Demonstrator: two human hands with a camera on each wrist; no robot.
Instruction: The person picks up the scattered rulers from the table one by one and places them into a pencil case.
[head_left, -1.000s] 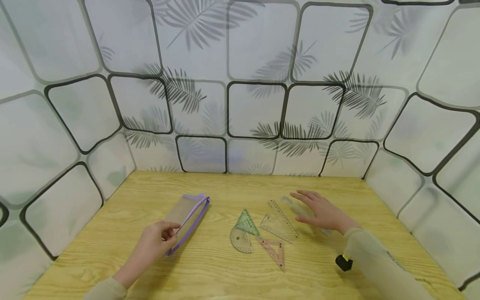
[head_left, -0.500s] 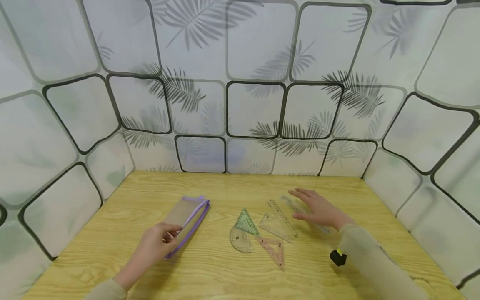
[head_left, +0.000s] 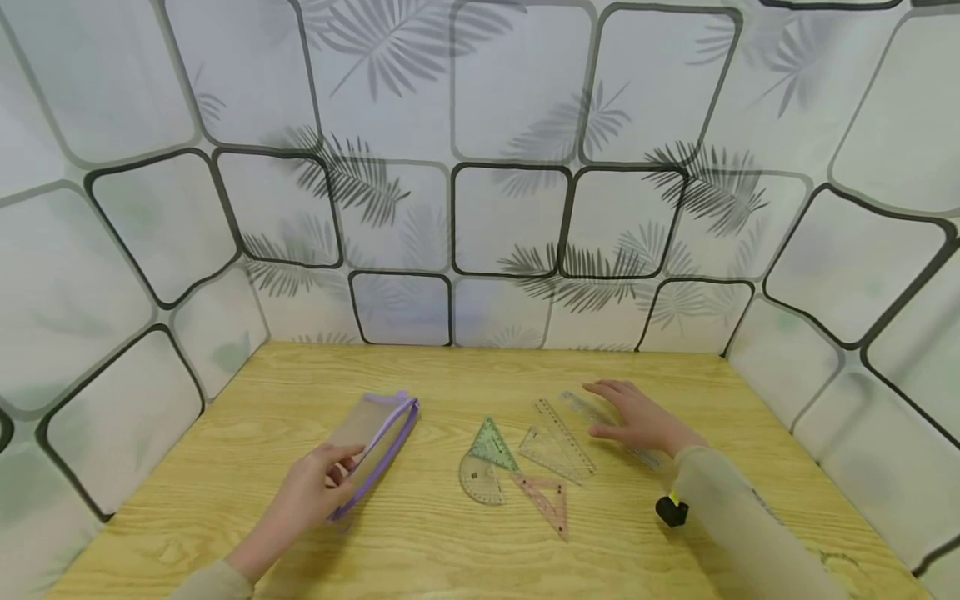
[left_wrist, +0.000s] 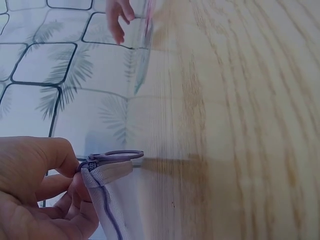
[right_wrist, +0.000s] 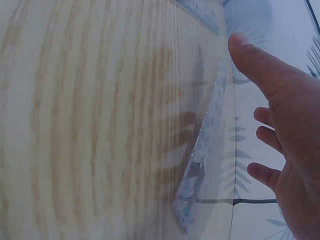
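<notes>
A clear pouch (head_left: 372, 435) with a purple zip lies left of centre on the wooden table (head_left: 450, 542). My left hand (head_left: 318, 479) pinches its near end; the left wrist view shows the fingers (left_wrist: 45, 200) curled round the pouch (left_wrist: 107, 200) by the zip's ring pull (left_wrist: 117, 155). My right hand (head_left: 633, 419) is flat with fingers spread over a clear straight ruler (head_left: 581, 406). In the right wrist view the ruler (right_wrist: 205, 150) lies just beside the open right hand (right_wrist: 280, 125); whether they touch is unclear.
Between the hands lie a green set square (head_left: 491, 442), a clear protractor (head_left: 480, 481), a clear set square (head_left: 555, 446) and a pink set square (head_left: 547, 500). A small black and yellow thing (head_left: 670, 510) sits by the right sleeve. Leaf-patterned walls enclose three sides.
My right hand and sleeve have drawn slightly left and nearer over the ruler. The left hand keeps its hold on the pouch, almost still.
</notes>
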